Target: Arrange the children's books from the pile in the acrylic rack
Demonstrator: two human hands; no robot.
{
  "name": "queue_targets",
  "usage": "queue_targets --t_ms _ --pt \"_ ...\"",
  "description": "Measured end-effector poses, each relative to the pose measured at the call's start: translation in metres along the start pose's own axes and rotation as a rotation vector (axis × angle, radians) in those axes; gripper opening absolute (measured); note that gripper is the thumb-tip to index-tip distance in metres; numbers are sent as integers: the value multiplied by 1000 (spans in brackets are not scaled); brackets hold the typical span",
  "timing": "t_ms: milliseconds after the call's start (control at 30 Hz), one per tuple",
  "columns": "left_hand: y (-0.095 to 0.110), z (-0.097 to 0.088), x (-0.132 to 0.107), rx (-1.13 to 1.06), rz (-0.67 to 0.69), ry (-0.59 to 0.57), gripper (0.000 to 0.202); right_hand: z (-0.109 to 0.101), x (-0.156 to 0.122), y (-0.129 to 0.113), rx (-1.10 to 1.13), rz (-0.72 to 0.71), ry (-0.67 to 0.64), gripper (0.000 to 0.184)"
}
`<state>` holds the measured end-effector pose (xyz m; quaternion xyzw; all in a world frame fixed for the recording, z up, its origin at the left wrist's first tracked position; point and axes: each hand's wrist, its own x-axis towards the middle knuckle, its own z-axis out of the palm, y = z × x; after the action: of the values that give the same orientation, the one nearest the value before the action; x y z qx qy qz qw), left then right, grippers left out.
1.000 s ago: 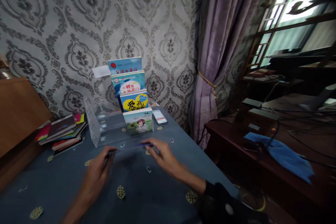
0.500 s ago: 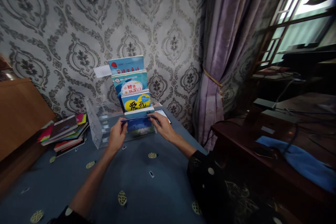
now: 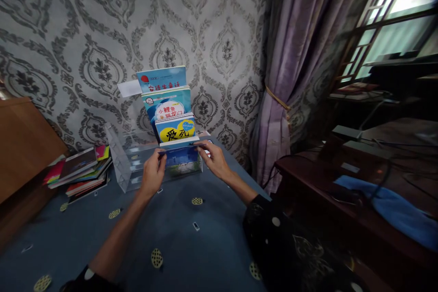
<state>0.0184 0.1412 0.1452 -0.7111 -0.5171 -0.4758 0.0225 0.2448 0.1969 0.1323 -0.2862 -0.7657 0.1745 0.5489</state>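
Note:
A dark blue book (image 3: 182,157) stands at the front tier of a clear acrylic book rack (image 3: 118,159). My left hand (image 3: 153,171) pinches its upper left corner, and my right hand (image 3: 211,159) grips its upper right corner. Behind it rise several books in steps: a light blue edge, a blue book with a yellow patch (image 3: 175,133), a teal book with a white oval (image 3: 170,108), and a light blue book (image 3: 162,78) at the top. The lower edge of the held book sits at the rack's front; whether it rests in the slot I cannot tell.
A loose pile of books (image 3: 82,171) lies left of the rack, near a brown wooden panel (image 3: 29,139). The blue patterned tablecloth (image 3: 137,237) covers the table. At right are a purple curtain (image 3: 290,64) and a dark red desk with a blue cloth (image 3: 386,210).
The view has shifted slightly. Both hands keep their hold on the dark blue book, which appears a little lower against the rack's front.

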Motion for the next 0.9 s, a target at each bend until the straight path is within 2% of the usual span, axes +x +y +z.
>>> queue_targets --t_ms 300,433,633,767,900 --pt "-23 26 -10 104 -73 -141 14 7 -13 25 -201 30 -80 20" --pt "-26 34 -15 177 -94 -128 11 13 -19 36 -261 67 -74 19" --pt "-25 37 -17 259 -171 -80 10 20 -26 44 -212 118 51 11" --pt "-21 36 -14 285 -202 -60 8 22 -28 46 -156 174 118 22" --pt "-15 35 -11 326 -214 -82 9 24 -24 44 -197 120 154 35"
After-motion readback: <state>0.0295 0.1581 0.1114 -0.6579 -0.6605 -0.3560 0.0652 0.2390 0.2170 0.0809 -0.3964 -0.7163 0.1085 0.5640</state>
